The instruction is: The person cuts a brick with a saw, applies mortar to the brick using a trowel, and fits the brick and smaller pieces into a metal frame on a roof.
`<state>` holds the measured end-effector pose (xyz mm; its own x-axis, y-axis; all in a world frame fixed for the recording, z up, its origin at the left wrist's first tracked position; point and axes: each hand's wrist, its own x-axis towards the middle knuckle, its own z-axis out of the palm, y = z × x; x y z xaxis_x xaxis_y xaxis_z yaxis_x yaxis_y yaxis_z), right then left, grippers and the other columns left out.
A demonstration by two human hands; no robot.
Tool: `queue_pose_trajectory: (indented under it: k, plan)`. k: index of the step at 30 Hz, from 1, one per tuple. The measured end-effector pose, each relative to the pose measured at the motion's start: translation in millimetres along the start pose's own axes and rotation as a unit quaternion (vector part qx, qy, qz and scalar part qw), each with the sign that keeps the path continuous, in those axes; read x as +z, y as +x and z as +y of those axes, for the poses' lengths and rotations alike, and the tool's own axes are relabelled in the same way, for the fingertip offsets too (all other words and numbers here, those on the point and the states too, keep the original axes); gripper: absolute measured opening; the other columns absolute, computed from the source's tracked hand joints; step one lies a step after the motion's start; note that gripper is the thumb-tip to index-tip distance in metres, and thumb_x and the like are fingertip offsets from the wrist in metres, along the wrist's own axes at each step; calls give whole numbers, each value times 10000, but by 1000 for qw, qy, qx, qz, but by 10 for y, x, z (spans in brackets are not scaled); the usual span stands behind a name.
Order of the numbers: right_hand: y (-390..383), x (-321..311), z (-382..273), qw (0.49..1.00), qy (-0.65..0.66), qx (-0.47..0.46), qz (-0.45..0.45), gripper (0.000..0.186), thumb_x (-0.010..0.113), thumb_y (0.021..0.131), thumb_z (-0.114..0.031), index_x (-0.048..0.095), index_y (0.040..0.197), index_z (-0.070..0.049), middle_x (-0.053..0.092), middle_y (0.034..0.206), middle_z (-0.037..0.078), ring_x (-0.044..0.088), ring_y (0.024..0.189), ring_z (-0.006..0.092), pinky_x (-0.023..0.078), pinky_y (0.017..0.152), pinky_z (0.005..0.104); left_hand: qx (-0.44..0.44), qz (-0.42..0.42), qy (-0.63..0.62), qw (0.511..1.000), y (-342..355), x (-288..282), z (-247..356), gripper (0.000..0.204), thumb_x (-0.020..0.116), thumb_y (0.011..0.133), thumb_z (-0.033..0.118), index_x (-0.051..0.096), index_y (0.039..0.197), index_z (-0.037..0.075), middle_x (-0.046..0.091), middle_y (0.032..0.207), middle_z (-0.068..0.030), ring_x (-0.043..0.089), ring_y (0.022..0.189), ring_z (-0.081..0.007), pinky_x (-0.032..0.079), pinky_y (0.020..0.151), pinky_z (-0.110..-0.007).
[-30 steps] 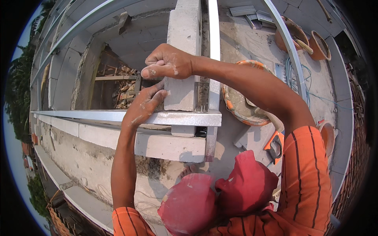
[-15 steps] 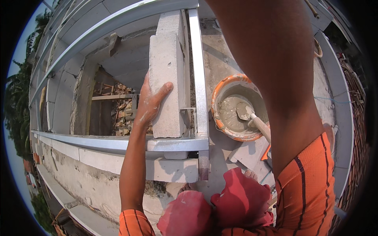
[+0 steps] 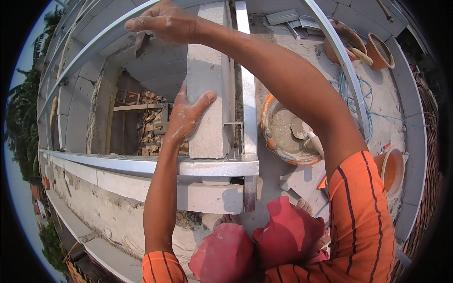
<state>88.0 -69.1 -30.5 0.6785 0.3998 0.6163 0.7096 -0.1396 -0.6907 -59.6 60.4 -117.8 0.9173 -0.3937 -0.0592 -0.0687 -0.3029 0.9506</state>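
Note:
A long pale grey lightweight concrete block [image 3: 205, 104] stands on edge inside a shiny metal frame [image 3: 212, 168]. My left hand [image 3: 186, 117] grips the block's near part, with the thumb across its top face and the fingers down its left side. At the upper left, my right hand [image 3: 163, 22] is above a slanting metal bar [image 3: 101, 45], its fingers curled. What those fingers hold, if anything, is hidden. My right forearm crosses over the block's far end and a metal upright.
An orange-rimmed bucket of wet mortar [image 3: 283, 129] with a trowel [image 3: 309, 137] stands right of the frame. Beyond are orange tubs [image 3: 347, 40], metal offcuts [image 3: 295, 21] and blue cord [image 3: 349, 92]. A drop with rubble [image 3: 153, 125] opens left of the block.
My right hand has come into view at the upper left, the arm swinging leftward over the block. The left hand keeps its grip on the block. The view has shifted slightly.

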Motion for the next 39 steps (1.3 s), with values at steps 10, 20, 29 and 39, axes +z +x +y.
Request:
queue_pose_trajectory:
  k: [10, 20, 29, 39]
  plan:
    - [-161, -421, -70, 999, -33, -16, 21, 501, 653, 828, -541, 723, 863, -46, 632, 899, 150, 593, 885, 233, 426, 817, 342, 18, 59, 34, 998, 58, 96, 188, 1059, 799, 642, 503, 336, 1411, -58, 523, 1220, -329, 635, 995, -357, 511, 886, -421]
    - [-368, -314, 31, 999, -24, -2, 46, 506, 631, 844, -558, 679, 773, -59, 552, 777, 106, 529, 762, 201, 380, 713, 336, -67, 50, 106, 991, 170, 201, 392, 926, 817, 631, 366, 407, 1293, -135, 610, 1032, -285, 664, 905, -330, 541, 821, -367]
    - [-429, -63, 65, 998, -31, 4, 55, 531, 611, 859, -574, 640, 691, -71, 479, 666, 66, 471, 652, 172, 338, 619, 329, -64, 101, 161, 980, 133, 171, 368, 868, 839, 651, 373, 444, 1227, -144, 655, 991, -295, 704, 779, -303, 571, 693, -342]
    - [41, -367, -357, 998, -23, -45, 35, 577, 589, 875, -592, 597, 600, -85, 398, 544, 22, 407, 529, 140, 292, 514, 323, -7, 87, 111, 990, 121, 209, 319, 740, 852, 682, 313, 475, 1155, -115, 651, 995, -269, 698, 792, -272, 572, 704, -340]
